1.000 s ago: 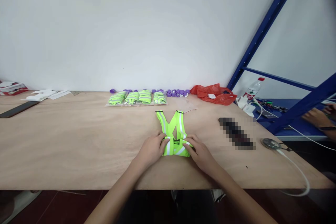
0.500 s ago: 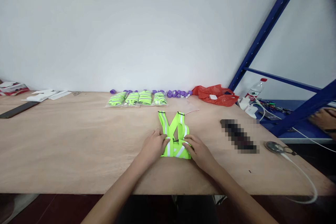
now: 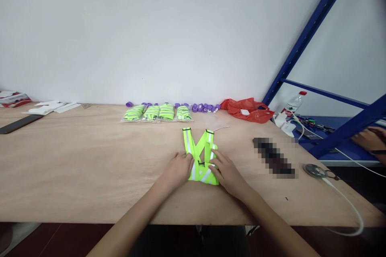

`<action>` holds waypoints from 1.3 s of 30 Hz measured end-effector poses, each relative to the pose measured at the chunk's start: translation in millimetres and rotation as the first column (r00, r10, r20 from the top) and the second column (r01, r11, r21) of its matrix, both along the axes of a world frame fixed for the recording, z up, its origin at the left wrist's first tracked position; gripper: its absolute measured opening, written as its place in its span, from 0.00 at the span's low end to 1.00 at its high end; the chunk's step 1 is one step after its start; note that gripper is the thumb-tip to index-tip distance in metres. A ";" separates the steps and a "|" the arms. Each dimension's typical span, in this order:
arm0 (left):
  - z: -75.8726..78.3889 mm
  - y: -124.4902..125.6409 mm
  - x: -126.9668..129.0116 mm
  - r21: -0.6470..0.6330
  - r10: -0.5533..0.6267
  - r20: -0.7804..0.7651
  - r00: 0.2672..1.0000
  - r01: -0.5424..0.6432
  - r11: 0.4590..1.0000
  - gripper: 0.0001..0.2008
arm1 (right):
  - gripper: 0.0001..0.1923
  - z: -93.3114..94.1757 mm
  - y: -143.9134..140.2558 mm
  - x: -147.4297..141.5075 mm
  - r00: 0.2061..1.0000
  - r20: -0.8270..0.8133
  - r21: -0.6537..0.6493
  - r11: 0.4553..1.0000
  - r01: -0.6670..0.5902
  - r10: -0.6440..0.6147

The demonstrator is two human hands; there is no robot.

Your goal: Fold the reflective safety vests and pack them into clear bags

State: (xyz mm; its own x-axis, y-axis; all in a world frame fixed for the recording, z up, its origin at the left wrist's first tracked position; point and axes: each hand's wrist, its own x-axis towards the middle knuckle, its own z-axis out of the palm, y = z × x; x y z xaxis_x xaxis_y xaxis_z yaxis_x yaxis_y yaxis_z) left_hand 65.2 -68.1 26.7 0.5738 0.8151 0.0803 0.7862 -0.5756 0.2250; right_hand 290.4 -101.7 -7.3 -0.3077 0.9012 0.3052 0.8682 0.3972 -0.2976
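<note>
A neon-green reflective safety vest (image 3: 200,153) with grey stripes lies flat on the wooden table (image 3: 90,160), its two straps crossing toward the wall. My left hand (image 3: 177,168) presses on the vest's folded lower left part. My right hand (image 3: 224,170) rests on its lower right part, fingers reaching over the right strap. Both hands lie on the fabric with fingers spread rather than closed around it.
Several bagged green vests (image 3: 158,112) and purple caps (image 3: 205,107) line the wall. A red plastic bag (image 3: 245,109), a water bottle (image 3: 292,103), a blurred dark object (image 3: 273,157) and a cabled round disc (image 3: 313,170) lie to the right. Another person's hand (image 3: 369,138) rests by the blue rack (image 3: 346,126).
Both my hands slid slightly farther up the vest, the right one moving onto the right strap. The other person's hand at the right edge shifted a little.
</note>
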 end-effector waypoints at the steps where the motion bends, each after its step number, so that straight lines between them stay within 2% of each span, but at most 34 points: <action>1: 0.6 -1.1 0.3 -0.006 0.006 -0.004 1.000 -0.006 1.000 0.17 | 0.16 1.8 0.2 0.1 1.000 0.003 -0.007 1.000 -0.005 0.005; 5: 2.1 -4.7 1.0 -0.025 0.020 -0.006 1.000 -0.020 0.999 0.16 | 0.18 8.5 1.0 1.8 0.999 -0.017 -0.124 0.991 -0.051 0.049; 8: 2.6 -7.6 0.6 -0.031 0.026 -0.002 1.000 -0.026 0.999 0.16 | 0.24 11.6 2.7 4.9 0.997 -0.040 -0.187 0.980 -0.070 0.063; 12: 3.2 -11.2 0.3 -0.024 0.025 -0.010 1.000 -0.025 0.999 0.16 | 0.32 14.3 9.3 10.6 0.999 -0.028 -0.205 0.978 -0.041 0.036; 17: 6.0 -13.1 1.7 -0.042 0.041 -0.030 0.999 -0.043 0.998 0.16 | 0.41 15.4 19.5 16.1 0.997 -0.017 -0.318 0.945 -0.073 0.071; 23: 10.2 -14.2 2.0 -0.066 0.040 -0.046 0.998 -0.043 0.997 0.16 | 0.48 17.4 32.8 20.2 0.998 0.011 -0.288 0.956 -0.061 0.067; 27: 10.6 -14.2 1.2 -0.062 0.037 -0.045 0.998 -0.040 0.997 0.16 | 0.57 21.3 41.8 21.1 0.998 -0.001 -0.364 0.929 -0.065 0.070; 30: 7.7 -13.7 1.3 -0.053 0.037 -0.042 0.998 -0.039 0.998 0.17 | 0.55 19.1 43.3 21.5 0.995 -0.002 -0.398 0.913 -0.092 0.099; 35: -0.6 -12.4 2.2 -0.028 0.038 -0.015 0.999 -0.038 0.999 0.16 | 0.44 10.9 41.4 21.4 0.987 0.030 -0.375 0.917 -0.133 0.155; 39: -2.9 -12.0 2.4 -0.011 0.046 -0.035 0.998 -0.046 0.999 0.16 | 0.40 8.8 35.0 16.7 0.990 0.074 -0.299 0.950 -0.094 0.121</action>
State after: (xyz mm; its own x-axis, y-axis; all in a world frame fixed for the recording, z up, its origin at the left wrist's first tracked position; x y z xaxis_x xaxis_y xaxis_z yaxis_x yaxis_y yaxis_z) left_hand 67.6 -80.2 23.7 0.5377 0.8416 0.0511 0.8194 -0.5359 0.2035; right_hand 307.1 -66.6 1.5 -0.4214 0.9069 -0.0013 0.8538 0.3963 -0.3376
